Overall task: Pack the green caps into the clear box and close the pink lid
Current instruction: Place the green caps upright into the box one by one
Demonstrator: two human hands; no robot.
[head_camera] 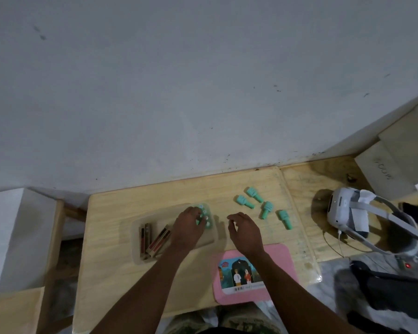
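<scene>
Surface: pale plywood board, visible grain, butted against a grey-white wall with dark scuffs.

Clear box: translucent plastic, rounded rectangle, sits left of centre. Inside at its left end: a few flat brown-and-red rectangular packs, leaning on each other; print on them too small to read. At its far right end: a cluster of green caps standing on end, round tops up.

Left hand is over the box, fingertips curled down onto that cluster, pinching one cap among the others.

Right hand hovers just right of the box, fingers loosely curled, holding nothing, not touching the surface as far as I can tell.

Four loose caps lie on their sides on the surface right of the hands, well apart from the box. Matte mint-green plastic, wide ribbed head on a narrower cylindrical stem.

Pink lid: smooth rounded rectangle, lying flat at the near edge, partly under the right forearm. Sticker on it shows two cartoon figures under an arch with a crescent moon, plus a barcode; text unreadable.

Right side: white headset with grey strap and thin cable. Cardboard box behind it carries faint writing, illegible.
</scene>
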